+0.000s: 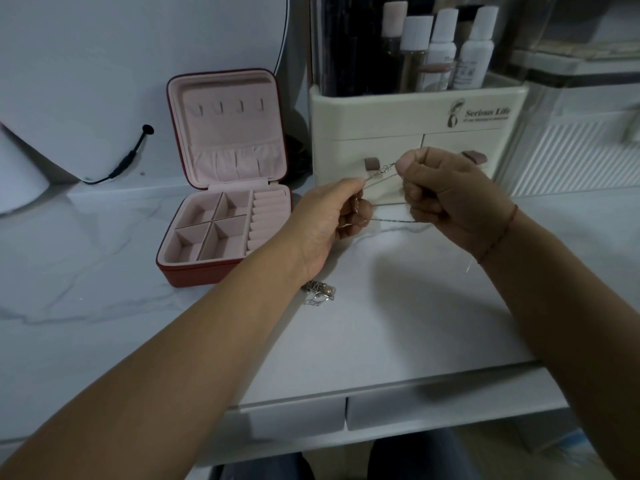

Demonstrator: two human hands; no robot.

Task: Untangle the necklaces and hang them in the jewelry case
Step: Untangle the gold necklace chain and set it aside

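Note:
A thin silver necklace (384, 169) is stretched in several strands between my two hands above the white marble tabletop. My left hand (329, 216) pinches the strands at its fingertips. My right hand (446, 195) grips the other end, thumb pressed near the small clasp. A second, chunkier chain necklace (318, 293) lies bunched on the table just under my left wrist. The red jewelry case (221, 178) stands open to the left, its pink lid upright with a row of bare hooks and a gathered pocket, its tray divided into compartments and ring rolls.
A cream cosmetic organizer (415, 133) with drawers and several bottles stands right behind my hands. A ribbed clear container (575, 150) is at the right. A round mirror with a black cable (128, 161) sits at the left. The table's front edge with drawers (346, 407) lies near me.

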